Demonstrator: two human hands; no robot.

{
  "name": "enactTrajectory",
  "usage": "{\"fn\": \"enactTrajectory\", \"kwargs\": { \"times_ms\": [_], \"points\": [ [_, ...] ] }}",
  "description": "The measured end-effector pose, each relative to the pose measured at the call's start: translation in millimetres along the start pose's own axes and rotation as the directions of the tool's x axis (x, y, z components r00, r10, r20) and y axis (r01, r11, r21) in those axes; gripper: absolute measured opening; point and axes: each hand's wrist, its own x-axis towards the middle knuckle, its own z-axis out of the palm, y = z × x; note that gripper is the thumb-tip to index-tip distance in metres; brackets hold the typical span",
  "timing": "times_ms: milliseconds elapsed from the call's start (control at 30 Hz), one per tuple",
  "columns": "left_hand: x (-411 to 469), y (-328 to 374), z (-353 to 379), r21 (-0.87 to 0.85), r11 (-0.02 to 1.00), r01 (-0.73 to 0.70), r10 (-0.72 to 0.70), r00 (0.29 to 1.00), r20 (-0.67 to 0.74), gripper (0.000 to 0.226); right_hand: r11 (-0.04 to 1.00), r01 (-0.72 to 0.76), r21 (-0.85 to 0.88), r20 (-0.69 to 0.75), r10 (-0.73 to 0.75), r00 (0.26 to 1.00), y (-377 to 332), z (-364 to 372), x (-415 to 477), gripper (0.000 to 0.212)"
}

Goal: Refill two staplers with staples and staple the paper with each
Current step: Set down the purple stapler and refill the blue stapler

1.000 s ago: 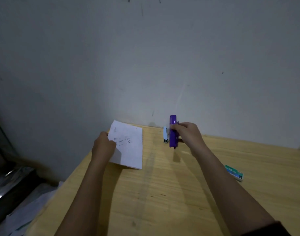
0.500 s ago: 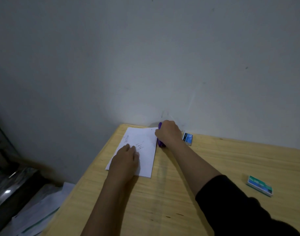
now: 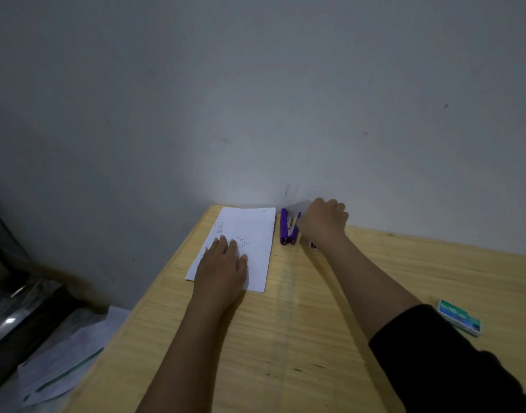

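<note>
We are pressing our flat left hand (image 3: 223, 265) on the white handwritten paper sheet (image 3: 251, 231) on the pale wooden worktop (image 3: 315, 338), the purple plastic stapler (image 3: 285, 229) lying just beside it, seemingly hinged open, our right hand (image 3: 322, 225) curling next to it with a grip we cannot tell, so we are judging refilling unfinished.

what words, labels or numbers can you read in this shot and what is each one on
"10": on the top face of the green and white staple box; the rest of its print is too blurred to read.
Handwriting on the white paper: a few short dark lines, too small and blurred to read.
No readable marking on the purple stapler.
</note>
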Motion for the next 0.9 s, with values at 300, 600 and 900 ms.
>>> {"fn": "enactTrajectory", "kwargs": {
  "times_ms": [300,600,900],
  "points": [
    [-5,-2,3,0.01,1.0,-0.024,0.024,0.999,-0.047,0.054,0.984,0.062,-0.168,-0.052,-0.072,0.996,7,16,-19,0.023],
    [-3,-7,8,-0.021,0.999,-0.025,0.023,0.995,-0.1,0.052,0.993,0.049,0.112,-0.122,-0.036,0.992,9,3,-30,0.028],
    [-15,16,-1,-0.347,0.921,-0.177,-0.006,0.885,-0.466,0.034,0.76,0.347,0.549,-0.328,-0.186,0.926,57,-25,-81,0.053]
  ]
}}
